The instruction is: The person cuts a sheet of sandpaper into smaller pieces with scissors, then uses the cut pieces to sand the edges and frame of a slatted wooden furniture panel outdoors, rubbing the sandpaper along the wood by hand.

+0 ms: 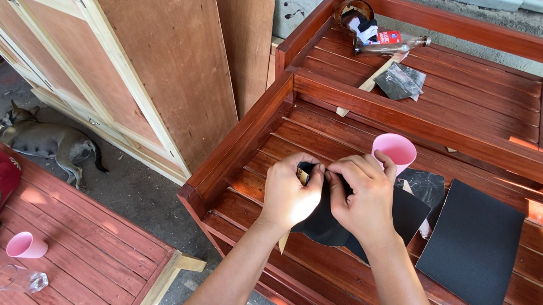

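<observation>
Black sandpaper [347, 223] — both hands' grip

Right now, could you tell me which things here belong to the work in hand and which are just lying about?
In hand:
left hand and right hand, both gripping the black sandpaper piece
wooden stick

Lying about:
pink cup
full sandpaper sheet
bottle
second pink cup
dog

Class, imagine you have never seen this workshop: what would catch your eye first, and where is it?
At the centre, the left hand and right hand grip a black sheet over a red-brown slatted wooden frame. A pink cup stands just beyond the hands, and a larger dark sheet lies to their right. Lower left, a grey dog lies on the floor.
</observation>
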